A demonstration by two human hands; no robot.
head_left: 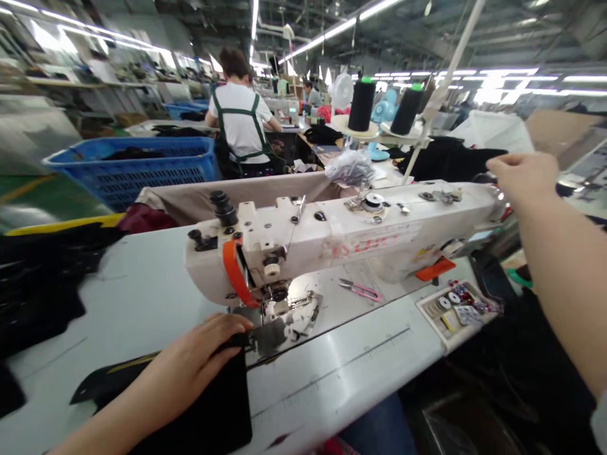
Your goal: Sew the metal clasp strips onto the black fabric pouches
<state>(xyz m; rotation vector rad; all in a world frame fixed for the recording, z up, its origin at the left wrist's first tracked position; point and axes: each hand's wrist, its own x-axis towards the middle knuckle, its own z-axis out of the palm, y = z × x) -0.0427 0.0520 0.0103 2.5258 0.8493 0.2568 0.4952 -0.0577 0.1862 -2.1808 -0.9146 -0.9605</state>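
A white sewing machine (341,237) stands across the pale table (142,297). My left hand (199,363) lies flat, fingers stretched, on a black fabric piece (213,411) pushed up to the presser foot (279,316). My right hand (524,174) is raised at the machine's right end by the handwheel, fingers curled together; what they grip is hidden.
Pink thread snips (360,289) lie under the machine arm. A small tray of bobbins (455,309) sits at the right edge. Black fabric piles (38,278) lie left. Two black thread cones (363,104) stand behind. A blue crate (137,167) and a person in a white shirt (239,117) are beyond.
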